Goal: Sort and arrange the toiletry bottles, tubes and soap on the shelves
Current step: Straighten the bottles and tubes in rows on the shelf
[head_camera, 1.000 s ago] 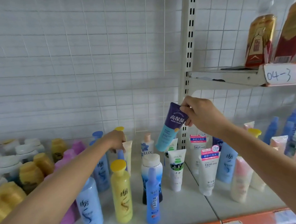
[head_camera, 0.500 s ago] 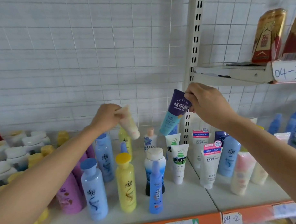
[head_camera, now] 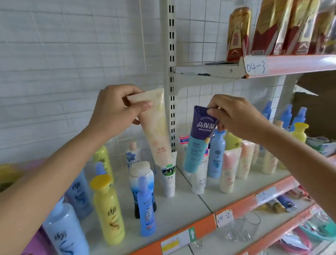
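Observation:
My left hand (head_camera: 115,110) pinches the crimped end of a cream-coloured tube (head_camera: 157,131), which hangs cap down above the shelf (head_camera: 185,208). My right hand (head_camera: 237,117) grips the top of a purple and teal tube (head_camera: 199,139), also cap down, just right of the upright post (head_camera: 172,73). Below them stand a yellow bottle (head_camera: 109,211), blue bottles (head_camera: 66,235), a small blue spray bottle (head_camera: 146,208), a white and dark bottle (head_camera: 142,177) and white tubes (head_camera: 169,180).
Peach and yellow tubes (head_camera: 229,171) and more blue bottles (head_camera: 216,154) fill the right bay. An upper shelf labelled 04-3 (head_camera: 256,67) carries red and gold packs (head_camera: 238,33). Glasses (head_camera: 241,229) sit on the lower shelf, past the orange edge strip (head_camera: 186,233).
My left hand has lifted the cream tube higher and to the right, towards the post. My right hand has lowered the purple tube over the right bay. The view has swung right.

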The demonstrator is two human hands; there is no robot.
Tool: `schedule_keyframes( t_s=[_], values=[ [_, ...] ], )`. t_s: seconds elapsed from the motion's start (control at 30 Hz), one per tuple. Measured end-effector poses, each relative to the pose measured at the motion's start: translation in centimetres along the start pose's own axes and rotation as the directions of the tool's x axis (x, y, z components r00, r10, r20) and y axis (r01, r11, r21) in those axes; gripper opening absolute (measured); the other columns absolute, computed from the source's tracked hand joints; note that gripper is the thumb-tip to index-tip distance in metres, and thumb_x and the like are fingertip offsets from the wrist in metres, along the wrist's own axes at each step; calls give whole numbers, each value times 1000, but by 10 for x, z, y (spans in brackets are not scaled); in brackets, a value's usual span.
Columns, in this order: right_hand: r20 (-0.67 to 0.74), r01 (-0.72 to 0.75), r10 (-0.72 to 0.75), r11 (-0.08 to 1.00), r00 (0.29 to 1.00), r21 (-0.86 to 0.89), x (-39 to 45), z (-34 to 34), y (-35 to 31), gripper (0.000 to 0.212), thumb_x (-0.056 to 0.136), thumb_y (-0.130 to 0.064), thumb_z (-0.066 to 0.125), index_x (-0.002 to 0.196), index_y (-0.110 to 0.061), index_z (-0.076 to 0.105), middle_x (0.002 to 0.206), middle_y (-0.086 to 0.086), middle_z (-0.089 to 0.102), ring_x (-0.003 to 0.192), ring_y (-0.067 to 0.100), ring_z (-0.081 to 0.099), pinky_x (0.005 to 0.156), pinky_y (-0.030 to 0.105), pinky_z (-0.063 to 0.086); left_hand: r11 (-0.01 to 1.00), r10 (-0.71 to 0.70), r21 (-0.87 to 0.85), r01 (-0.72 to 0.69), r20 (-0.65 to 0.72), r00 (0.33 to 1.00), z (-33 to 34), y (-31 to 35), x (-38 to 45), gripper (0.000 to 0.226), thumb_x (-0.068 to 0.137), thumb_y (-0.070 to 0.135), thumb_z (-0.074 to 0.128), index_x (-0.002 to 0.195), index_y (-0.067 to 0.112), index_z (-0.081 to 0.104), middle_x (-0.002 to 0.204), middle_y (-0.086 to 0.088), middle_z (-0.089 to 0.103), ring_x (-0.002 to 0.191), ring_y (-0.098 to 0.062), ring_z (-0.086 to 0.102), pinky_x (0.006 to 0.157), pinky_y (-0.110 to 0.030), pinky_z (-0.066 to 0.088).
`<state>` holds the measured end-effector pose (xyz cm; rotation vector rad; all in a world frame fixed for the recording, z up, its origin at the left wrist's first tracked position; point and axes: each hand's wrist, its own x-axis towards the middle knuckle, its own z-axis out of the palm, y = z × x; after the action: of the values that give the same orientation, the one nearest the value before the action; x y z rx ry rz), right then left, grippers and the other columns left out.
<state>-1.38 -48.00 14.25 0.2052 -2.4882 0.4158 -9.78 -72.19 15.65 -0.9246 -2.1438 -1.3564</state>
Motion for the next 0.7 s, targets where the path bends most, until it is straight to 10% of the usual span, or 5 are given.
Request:
schedule_keyframes(
  t_s=[0.23, 0.4, 0.7],
  values=[
    [207, -85, 111, 988, 972, -131, -31, -3, 52, 12, 94, -19, 48, 84, -13, 51, 70, -10, 49, 64, 15, 54, 57, 23, 42, 993, 89, 63, -101, 169, 982, 65, 22, -19, 9, 71, 22, 76, 76, 17, 69, 72, 3, 68, 71, -20, 66, 66, -42, 57],
    [334, -37, 89, 987, 938, -159, -40, -2, 92, 13, 95, -20, 46, 86, -12, 51, 79, -3, 51, 70, 19, 55, 69, 37, 49, 948, 226, 186, -257, 172, 959, 115, 36, -37, 12, 72, 26, 71, 78, 16, 70, 71, 12, 66, 72, -8, 58, 65, -13, 42],
    [390, 10, 3, 1000, 921, -30, -62, 25, 184, 11, 93, -20, 48, 84, -17, 55, 75, -12, 49, 68, 16, 54, 71, 40, 49, 951, -20, 309, -26, 144, 989, 224, -2, -64, 9, 71, 18, 76, 75, 21, 68, 61, 21, 54, 59, 0, 50, 60, -22, 39]
  ],
)
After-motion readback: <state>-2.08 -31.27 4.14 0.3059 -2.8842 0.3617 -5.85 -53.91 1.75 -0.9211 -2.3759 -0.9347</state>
